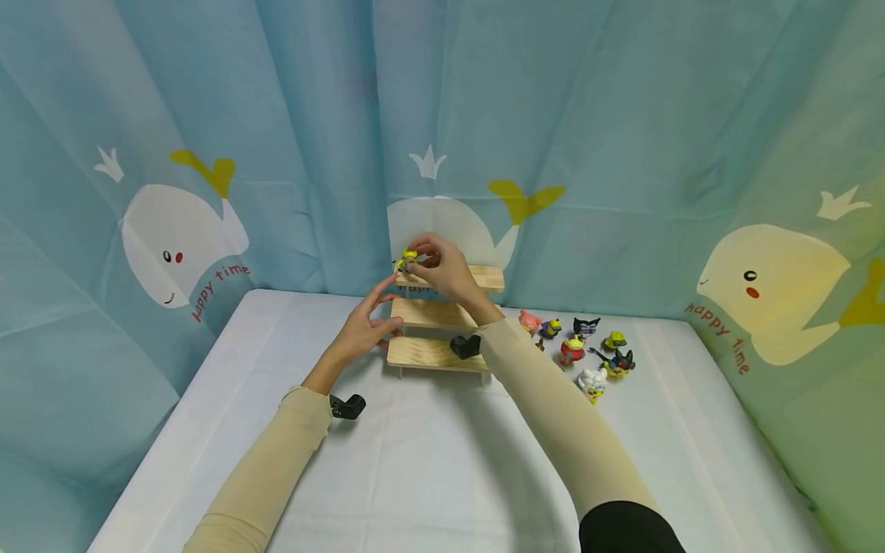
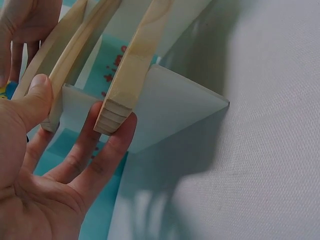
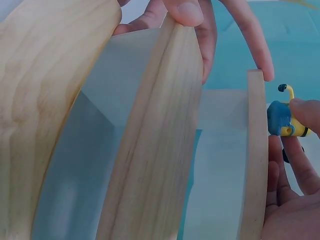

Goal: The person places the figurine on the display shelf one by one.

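At the left end of the top board of a three-tier wooden display stand [image 1: 442, 352], my right hand [image 1: 442, 265] pinches a small Minion figurine [image 1: 406, 261]. In the right wrist view the Minion is yellow and blue with one arm raised, its blue end right at the top board [image 3: 256, 150]. My left hand [image 1: 361, 326] grips the stand's left side. As the left wrist view shows, its thumb [image 2: 37, 100] presses the middle board and two fingers touch the end of the lowest board [image 2: 117, 112].
Several small figurines stand on the white table [image 1: 387, 476] right of the stand, among them a white fluffy one [image 1: 592, 380], a red one [image 1: 572, 350] and a pink one [image 1: 529, 321]. A blue curtain [image 1: 332, 153] with whale prints hangs close behind the stand.
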A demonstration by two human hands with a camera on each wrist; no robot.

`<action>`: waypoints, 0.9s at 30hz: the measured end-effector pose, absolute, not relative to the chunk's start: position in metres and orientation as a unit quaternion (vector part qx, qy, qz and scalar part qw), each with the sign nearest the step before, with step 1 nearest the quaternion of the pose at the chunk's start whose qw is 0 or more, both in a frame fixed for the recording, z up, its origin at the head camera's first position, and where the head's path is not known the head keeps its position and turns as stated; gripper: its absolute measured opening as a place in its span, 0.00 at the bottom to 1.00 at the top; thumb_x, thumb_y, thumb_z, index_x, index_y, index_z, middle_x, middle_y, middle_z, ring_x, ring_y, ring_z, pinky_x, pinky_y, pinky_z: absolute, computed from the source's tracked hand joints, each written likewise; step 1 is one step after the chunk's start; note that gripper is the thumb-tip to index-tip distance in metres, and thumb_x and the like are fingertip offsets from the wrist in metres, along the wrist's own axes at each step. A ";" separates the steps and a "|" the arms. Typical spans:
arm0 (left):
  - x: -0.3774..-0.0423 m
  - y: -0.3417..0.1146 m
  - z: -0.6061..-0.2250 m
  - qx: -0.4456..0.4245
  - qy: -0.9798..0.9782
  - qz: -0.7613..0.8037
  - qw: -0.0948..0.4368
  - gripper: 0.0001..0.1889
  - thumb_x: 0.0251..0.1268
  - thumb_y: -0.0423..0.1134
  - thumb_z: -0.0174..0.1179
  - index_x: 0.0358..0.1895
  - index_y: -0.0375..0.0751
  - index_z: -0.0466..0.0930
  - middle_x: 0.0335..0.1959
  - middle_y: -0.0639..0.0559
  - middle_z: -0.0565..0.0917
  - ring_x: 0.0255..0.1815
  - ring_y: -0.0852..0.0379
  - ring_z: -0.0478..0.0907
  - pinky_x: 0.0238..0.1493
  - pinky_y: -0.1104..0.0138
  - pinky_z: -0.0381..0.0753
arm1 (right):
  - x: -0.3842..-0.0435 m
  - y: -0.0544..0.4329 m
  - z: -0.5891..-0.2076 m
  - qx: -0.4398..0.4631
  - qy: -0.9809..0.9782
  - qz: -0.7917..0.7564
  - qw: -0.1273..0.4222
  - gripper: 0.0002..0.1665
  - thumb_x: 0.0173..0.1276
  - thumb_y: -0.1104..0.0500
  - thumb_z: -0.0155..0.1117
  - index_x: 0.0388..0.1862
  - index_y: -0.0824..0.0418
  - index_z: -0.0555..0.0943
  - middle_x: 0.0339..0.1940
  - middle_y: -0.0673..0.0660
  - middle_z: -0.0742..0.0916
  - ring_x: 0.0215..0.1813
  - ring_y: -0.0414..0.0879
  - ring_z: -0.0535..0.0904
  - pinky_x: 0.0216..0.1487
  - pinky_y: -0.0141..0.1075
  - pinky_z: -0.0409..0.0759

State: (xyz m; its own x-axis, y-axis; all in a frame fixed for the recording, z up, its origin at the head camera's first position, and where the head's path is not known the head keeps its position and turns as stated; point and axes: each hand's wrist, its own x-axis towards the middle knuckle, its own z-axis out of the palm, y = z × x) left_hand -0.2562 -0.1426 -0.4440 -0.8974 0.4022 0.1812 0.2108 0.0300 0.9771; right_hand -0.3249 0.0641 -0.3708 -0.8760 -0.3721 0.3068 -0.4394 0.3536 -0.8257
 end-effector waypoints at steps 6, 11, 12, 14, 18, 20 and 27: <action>-0.257 -0.143 -0.444 0.218 0.714 0.661 0.072 0.42 0.76 0.31 0.59 0.85 0.58 0.48 0.77 0.31 0.61 0.38 0.42 0.87 0.37 0.27 0.76 | -0.325 0.064 -0.371 0.243 -0.824 0.510 0.037 0.15 0.72 0.65 0.70 0.55 0.60 0.81 0.56 0.63 0.86 0.49 0.57 0.86 0.50 0.47 0.85; -0.256 -0.143 -0.443 0.210 0.718 0.659 0.076 0.42 0.76 0.32 0.60 0.85 0.58 0.48 0.78 0.31 0.60 0.39 0.40 0.87 0.39 0.26 0.75 | -0.325 0.063 -0.370 0.244 -0.823 0.512 0.037 0.15 0.71 0.65 0.70 0.55 0.61 0.81 0.56 0.63 0.86 0.48 0.58 0.86 0.50 0.47 0.86; -0.256 -0.143 -0.443 0.209 0.718 0.659 0.077 0.42 0.76 0.32 0.60 0.85 0.59 0.48 0.78 0.32 0.60 0.40 0.39 0.87 0.39 0.25 0.75 | -0.325 0.063 -0.370 0.245 -0.823 0.512 0.037 0.15 0.71 0.65 0.70 0.55 0.61 0.81 0.56 0.63 0.86 0.48 0.58 0.86 0.49 0.47 0.86; -0.255 -0.142 -0.443 0.208 0.718 0.659 0.079 0.42 0.77 0.32 0.60 0.85 0.59 0.47 0.78 0.32 0.59 0.41 0.37 0.87 0.39 0.26 0.75 | -0.325 0.064 -0.370 0.247 -0.823 0.511 0.037 0.15 0.71 0.65 0.70 0.55 0.61 0.81 0.56 0.63 0.86 0.48 0.58 0.86 0.50 0.47 0.86; -0.255 -0.142 -0.443 0.210 0.718 0.659 0.082 0.42 0.77 0.32 0.59 0.85 0.59 0.47 0.78 0.34 0.60 0.41 0.36 0.86 0.39 0.27 0.77 | -0.325 0.065 -0.370 0.253 -0.823 0.507 0.038 0.16 0.72 0.65 0.70 0.56 0.60 0.80 0.55 0.63 0.86 0.48 0.57 0.86 0.49 0.46 0.86; -0.256 -0.143 -0.443 0.211 0.715 0.661 0.084 0.42 0.77 0.32 0.59 0.85 0.59 0.47 0.78 0.34 0.60 0.41 0.36 0.86 0.39 0.27 0.77 | -0.325 0.066 -0.370 0.256 -0.824 0.504 0.037 0.16 0.72 0.64 0.70 0.56 0.59 0.80 0.55 0.62 0.86 0.48 0.56 0.87 0.49 0.46 0.86; -0.256 -0.143 -0.444 0.204 0.717 0.661 0.085 0.42 0.77 0.33 0.59 0.84 0.62 0.48 0.80 0.37 0.59 0.41 0.35 0.86 0.41 0.27 0.77 | -0.323 0.070 -0.368 0.263 -0.830 0.492 0.032 0.20 0.72 0.65 0.69 0.61 0.59 0.78 0.57 0.63 0.85 0.51 0.57 0.87 0.52 0.45 0.86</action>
State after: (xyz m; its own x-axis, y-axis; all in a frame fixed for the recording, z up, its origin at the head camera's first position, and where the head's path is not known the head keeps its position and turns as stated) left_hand -0.2560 -0.1428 -0.4439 -0.9024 0.4046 0.1482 0.1809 0.0435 0.9825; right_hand -0.3228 0.0697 -0.3682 -0.8600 -0.4043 0.3112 -0.4671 0.3784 -0.7991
